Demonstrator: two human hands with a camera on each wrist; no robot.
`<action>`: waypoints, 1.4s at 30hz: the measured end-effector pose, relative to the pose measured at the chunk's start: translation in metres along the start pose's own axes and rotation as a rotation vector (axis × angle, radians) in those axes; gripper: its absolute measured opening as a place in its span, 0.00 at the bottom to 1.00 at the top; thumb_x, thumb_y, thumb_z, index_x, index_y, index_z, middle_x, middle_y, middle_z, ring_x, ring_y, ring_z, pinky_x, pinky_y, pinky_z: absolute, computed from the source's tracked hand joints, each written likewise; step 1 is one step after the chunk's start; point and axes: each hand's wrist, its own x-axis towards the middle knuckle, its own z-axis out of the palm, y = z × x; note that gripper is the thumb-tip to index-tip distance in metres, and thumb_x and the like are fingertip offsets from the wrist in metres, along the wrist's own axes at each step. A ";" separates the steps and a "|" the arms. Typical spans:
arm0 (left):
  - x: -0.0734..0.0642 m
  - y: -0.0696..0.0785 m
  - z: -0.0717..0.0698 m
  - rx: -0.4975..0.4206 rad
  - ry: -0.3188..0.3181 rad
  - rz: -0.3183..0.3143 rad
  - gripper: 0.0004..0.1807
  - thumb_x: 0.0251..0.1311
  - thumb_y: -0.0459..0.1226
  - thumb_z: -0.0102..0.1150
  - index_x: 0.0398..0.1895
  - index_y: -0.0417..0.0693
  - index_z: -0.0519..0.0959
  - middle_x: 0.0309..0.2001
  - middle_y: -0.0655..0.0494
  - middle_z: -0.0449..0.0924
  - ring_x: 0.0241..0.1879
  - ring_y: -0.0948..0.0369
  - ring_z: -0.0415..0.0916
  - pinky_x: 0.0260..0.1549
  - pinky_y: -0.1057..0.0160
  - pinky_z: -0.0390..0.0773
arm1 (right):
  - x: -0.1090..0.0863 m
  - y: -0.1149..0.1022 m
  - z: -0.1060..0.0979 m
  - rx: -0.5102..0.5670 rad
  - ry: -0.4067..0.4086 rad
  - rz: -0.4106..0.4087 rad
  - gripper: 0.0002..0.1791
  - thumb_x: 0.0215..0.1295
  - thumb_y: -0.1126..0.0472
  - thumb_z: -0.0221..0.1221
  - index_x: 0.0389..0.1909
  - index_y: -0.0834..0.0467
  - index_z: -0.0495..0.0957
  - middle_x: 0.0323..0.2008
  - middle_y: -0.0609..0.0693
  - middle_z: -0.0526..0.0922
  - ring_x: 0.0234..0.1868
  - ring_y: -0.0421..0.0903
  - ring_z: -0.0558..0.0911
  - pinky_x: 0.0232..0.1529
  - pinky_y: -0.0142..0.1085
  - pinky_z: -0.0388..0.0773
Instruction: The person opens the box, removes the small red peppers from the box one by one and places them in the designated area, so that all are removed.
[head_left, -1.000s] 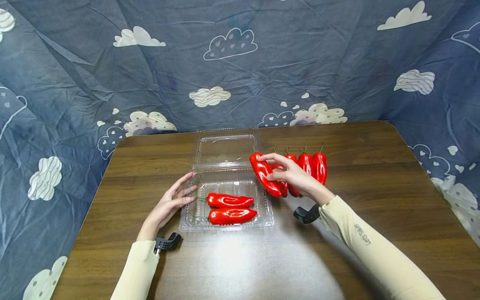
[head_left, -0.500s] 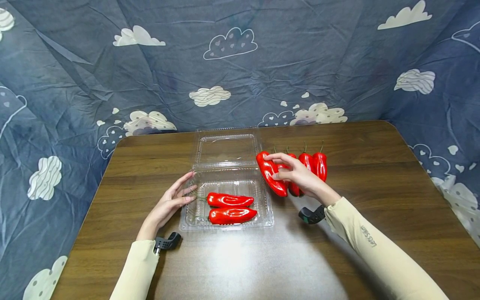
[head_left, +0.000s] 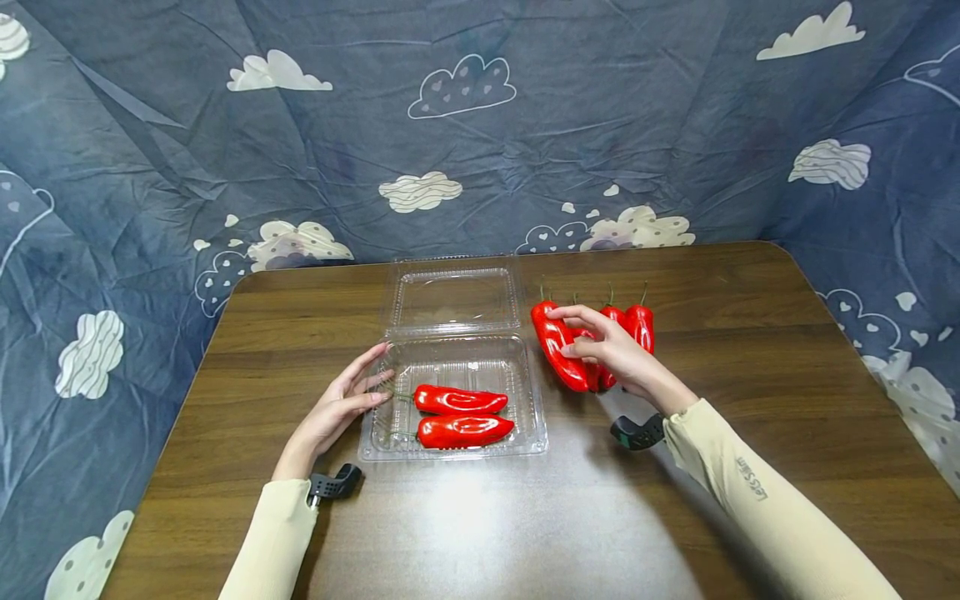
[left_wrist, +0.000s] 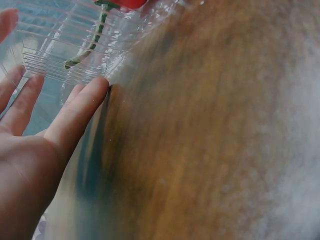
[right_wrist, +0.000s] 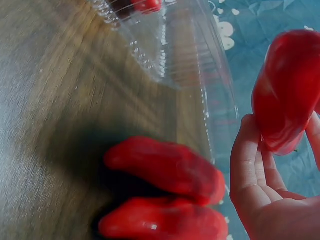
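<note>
My right hand [head_left: 626,357] pinches a red pepper [head_left: 556,346] between thumb and fingers. That pepper is raised above the table, as the right wrist view shows, to the right of a clear plastic clamshell box [head_left: 536,437]. Partly behind the hand, several more red peppers [head_left: 640,327] lie side by side with their stems pointing away. Two red peppers [head_left: 465,432] lie crosswise in the box's base, stems to the left. Against the box's left wall rest the nearly straight fingers of my left hand [head_left: 337,410]; in the left wrist view the fingertips [left_wrist: 98,86] touch the plastic.
The box's lid [head_left: 455,302] lies folded back toward the far edge of the wooden table [head_left: 300,333]. A blue cloth with clouds [head_left: 480,150] hangs behind and at the sides. Each wrist wears a black strap [head_left: 637,432].
My right hand has moved right with the pepper, away from the box's right edge and closer over the row of peppers. My left hand and the box have stayed put.
</note>
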 end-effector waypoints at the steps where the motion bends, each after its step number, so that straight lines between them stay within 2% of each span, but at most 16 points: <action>1: 0.000 0.000 0.000 -0.001 0.000 -0.001 0.39 0.61 0.19 0.44 0.75 0.41 0.47 0.75 0.45 0.39 0.69 0.36 0.43 0.59 0.58 0.69 | -0.001 0.000 -0.001 0.006 0.000 0.002 0.28 0.61 0.68 0.57 0.64 0.60 0.67 0.63 0.63 0.65 0.55 0.58 0.69 0.42 0.36 0.76; 8: -0.001 0.000 -0.001 0.004 0.004 -0.007 0.39 0.61 0.20 0.45 0.75 0.42 0.47 0.76 0.46 0.39 0.69 0.36 0.43 0.59 0.58 0.69 | -0.006 0.006 -0.007 0.047 0.010 0.011 0.28 0.61 0.69 0.57 0.64 0.62 0.66 0.62 0.63 0.64 0.58 0.57 0.65 0.40 0.35 0.77; 13: -0.001 0.000 0.000 0.004 0.007 -0.010 0.39 0.61 0.20 0.45 0.75 0.42 0.47 0.76 0.46 0.39 0.69 0.37 0.44 0.59 0.57 0.68 | -0.010 0.013 -0.012 0.057 0.021 0.014 0.28 0.61 0.69 0.57 0.64 0.61 0.65 0.61 0.63 0.65 0.55 0.55 0.68 0.39 0.35 0.78; 21: -0.001 -0.002 -0.001 0.005 0.010 -0.012 0.38 0.62 0.20 0.45 0.75 0.41 0.47 0.75 0.46 0.39 0.69 0.36 0.43 0.59 0.58 0.68 | -0.016 0.019 -0.022 0.049 0.044 0.022 0.28 0.63 0.67 0.56 0.65 0.60 0.65 0.63 0.63 0.63 0.56 0.55 0.68 0.43 0.35 0.78; 30: -0.001 -0.001 -0.001 0.006 0.010 -0.013 0.38 0.62 0.20 0.45 0.75 0.42 0.48 0.76 0.47 0.40 0.69 0.37 0.43 0.59 0.59 0.68 | -0.022 0.023 -0.033 0.069 0.073 0.000 0.26 0.64 0.68 0.55 0.64 0.60 0.66 0.62 0.64 0.63 0.50 0.46 0.74 0.42 0.33 0.79; 42: 0.000 0.000 0.001 0.001 0.004 -0.007 0.39 0.61 0.19 0.45 0.75 0.42 0.47 0.75 0.46 0.39 0.69 0.36 0.44 0.59 0.57 0.68 | -0.032 0.029 -0.054 0.098 0.100 -0.038 0.23 0.67 0.68 0.54 0.63 0.55 0.68 0.54 0.54 0.68 0.45 0.43 0.77 0.38 0.33 0.80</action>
